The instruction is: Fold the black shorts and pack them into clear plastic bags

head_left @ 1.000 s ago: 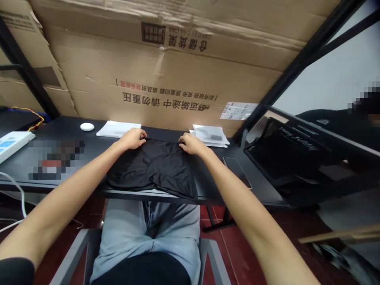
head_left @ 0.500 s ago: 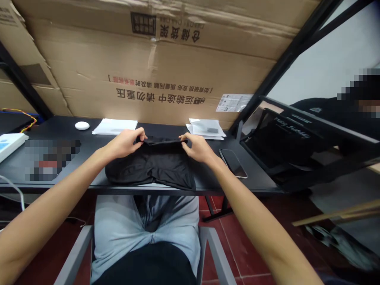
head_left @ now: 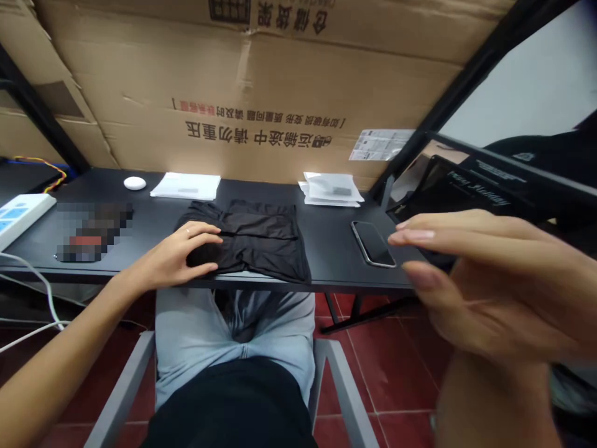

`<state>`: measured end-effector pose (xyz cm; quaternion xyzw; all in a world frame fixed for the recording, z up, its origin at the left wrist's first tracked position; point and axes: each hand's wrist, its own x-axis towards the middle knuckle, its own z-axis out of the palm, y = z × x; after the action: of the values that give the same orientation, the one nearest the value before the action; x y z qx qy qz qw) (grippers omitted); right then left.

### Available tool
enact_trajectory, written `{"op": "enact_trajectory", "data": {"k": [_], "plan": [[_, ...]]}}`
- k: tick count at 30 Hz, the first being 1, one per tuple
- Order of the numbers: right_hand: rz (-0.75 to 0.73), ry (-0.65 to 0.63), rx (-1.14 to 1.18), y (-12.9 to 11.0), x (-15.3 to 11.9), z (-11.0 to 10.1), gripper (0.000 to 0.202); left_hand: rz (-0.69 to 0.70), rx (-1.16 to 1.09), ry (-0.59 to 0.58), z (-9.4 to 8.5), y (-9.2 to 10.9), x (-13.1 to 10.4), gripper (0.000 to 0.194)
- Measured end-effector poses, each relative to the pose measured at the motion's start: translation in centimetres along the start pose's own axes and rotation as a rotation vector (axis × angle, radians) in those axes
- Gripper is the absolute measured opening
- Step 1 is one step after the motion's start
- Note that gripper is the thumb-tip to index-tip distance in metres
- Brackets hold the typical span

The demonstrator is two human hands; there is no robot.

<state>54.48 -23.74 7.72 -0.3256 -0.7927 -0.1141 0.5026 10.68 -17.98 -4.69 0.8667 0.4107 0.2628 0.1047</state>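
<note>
My right hand (head_left: 494, 292) has left the black cloth (head_left: 270, 227) and hangs with thumb and fingers parted around nothing, so my left hand (head_left: 180, 254) alone, loosely open, minds its left side. The cloth lies creased on the counter (head_left: 326, 233), apparently folded over.

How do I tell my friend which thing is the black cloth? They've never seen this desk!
Find the big cardboard sheet standing behind the black desk. On the desk, near the front edge, lies the black cloth, with the left hand at one side. It's soft, wrinkled and folded, unlike the flat, smooth phone to its right.
</note>
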Motion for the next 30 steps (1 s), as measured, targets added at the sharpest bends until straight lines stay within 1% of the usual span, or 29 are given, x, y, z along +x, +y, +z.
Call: {"op": "enact_trajectory", "data": {"k": [1, 2, 4, 5, 7, 8, 9, 11, 14, 16, 18, 19, 20, 22, 23, 25, 26, 27, 28, 29, 30], "plan": [[-0.005, -0.089, -0.008, -0.4, -0.4, 0.1, 0.04, -0.003, 0.009, 0.004, -0.1, -0.1, -1.0, 0.046], [-0.026, -0.176, 0.012, -0.3, -1.1, 1.0, 0.043, -0.012, 0.021, 0.005, -0.2, -0.3, -1.8, 0.042], [-0.041, -0.447, 0.098, 1.2, -3.2, 4.3, 0.035, -0.033, 0.042, 0.006, -0.4, -0.9, -3.3, 0.034], [-0.046, -0.526, 0.122, 2.3, -4.5, 6.2, 0.03, -0.041, 0.047, 0.006, -0.5, -1.3, -3.8, 0.032], [-0.005, -0.612, 0.13, 4.7, -6.8, 9.5, 0.024, -0.054, 0.047, -0.003, -0.6, -2.0, -4.6, 0.029], [0.012, -0.626, 0.138, 5.7, -7.7, 10.6, 0.022, -0.06, 0.043, -0.011, -0.7, -2.2, -4.9, 0.029], [0.027, -0.62, 0.152, 6.5, -8.5, 11.3, 0.02, -0.07, 0.038, -0.02, -0.8, -2.4, -5.2, 0.029], [0.026, -0.604, 0.191, 7.5, -9.3, 11.5, 0.016, -0.102, 0.018, -0.022, -1.0, -2.3, -5.5, 0.028], [0.022, -0.615, 0.252, 7.7, -9.1, 10.5, 0.011, -0.194, 0.006, 0.031, -1.5, -1.8, -5.4, 0.03], [0.078, -0.614, 0.271, 7.8, -8.3, 10.0, 0.011, -0.253, 0.016, 0.085, -2.0, -1.6, -4.7, 0.032], [0.171, -0.582, 0.27, 8.5, -6.9, 10.2, 0.013, -0.283, 0.013, 0.149, -2.6, -1.8, -3.2, 0.033], [0.219, -0.561, 0.259, 9.1, -6.0, 10.6, 0.016, -0.291, 0.006, 0.187, -2.9, -2.2, -2.1, 0.034], [0.265, -0.538, 0.239, 9.9, -4.9, 11.2, 0.018, -0.299, 0.0, 0.225, -3.2, -2.7, -0.8, 0.035], [0.352, -0.508, 0.168, 11.8, -2.6, 13.0, 0.022, -0.333, 0.018, 0.266, -3.5, -3.8, 2.0, 0.036], [0.393, -0.518, 0.12, 12.7, -1.5, 13.9, 0.023, -0.357, 0.048, 0.253, -3.5, -4.4, 3.4, 0.034], [0.462, -0.618, 0.009, 14.0, 0.2, 15.4, 0.02, -0.426, 0.155, 0.171, -3.1, -5.4, 5.7, 0.029], [0.462, -0.652, -0.036, 14.1, 0.8, 15.6, 0.017, -0.462, 0.215, 0.13, -2.9, -5.6, 6.3, 0.029], [0.44, -0.643, -0.067, 13.8, 1.1, 15.4, 0.014, -0.499, 0.27, 0.108, -2.7, -5.8, 6.7, 0.03], [0.4, -0.586, -0.074, 13.1, 1.3, 14.6, 0.013, -0.535, 0.313, 0.11, -2.5, -5.9, 6.6, 0.032], [0.339, -0.483, -0.058, 12.0, 1.3, 13.4, 0.016, -0.572, 0.342, 0.129, -2.4, -5.9, 6.3, 0.034], [0.306, -0.342, -0.009, 10.7, 1.1, 11.8, 0.018, -0.614, 0.357, 0.157, -2.5, -5.9, 5.7, 0.037]]}}
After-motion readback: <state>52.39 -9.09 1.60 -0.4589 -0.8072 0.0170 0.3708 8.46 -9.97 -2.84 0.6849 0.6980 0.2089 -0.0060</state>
